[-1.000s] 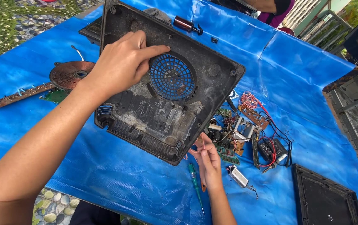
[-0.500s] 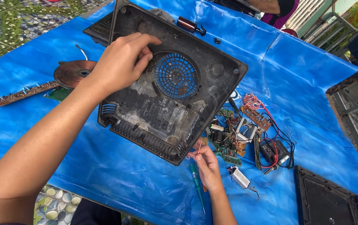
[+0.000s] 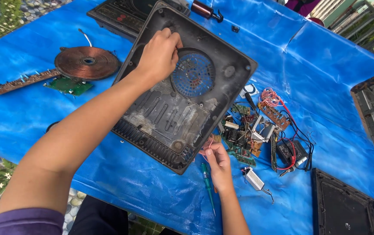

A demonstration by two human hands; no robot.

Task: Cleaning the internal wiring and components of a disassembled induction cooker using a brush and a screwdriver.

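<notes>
Blue tarpaulin [image 3: 30, 117], creased and glossy, covers the work surface, with pebble paving and green plants showing past its left edge. Against the view of 0.5 s ago, the black plastic base [image 3: 182, 109] of the cooker sits more fully in view, and the left hand [image 3: 158, 54] has slid toward the rim of the round fan grille [image 3: 193, 75].

At far left lie a long brown circuit strip [image 3: 19, 83], a small green board [image 3: 68, 85] and a flat copper coil [image 3: 87, 62] wound in tight rings. The left hand curls loosely on the dusty, ribbed base, fingertips hooked at the grille's edge. The base lies underside up at the centre of the tarpaulin, scuffed grey.

The right hand [image 3: 218, 162] pinches thin red wires [image 3: 207, 146] at the base's lower corner; a green-handled screwdriver [image 3: 207, 185] lies beside it. Further right, a tangle of circuit boards [image 3: 261, 130] and wires spreads out, then 1 black square panel [image 3: 345, 206].
</notes>
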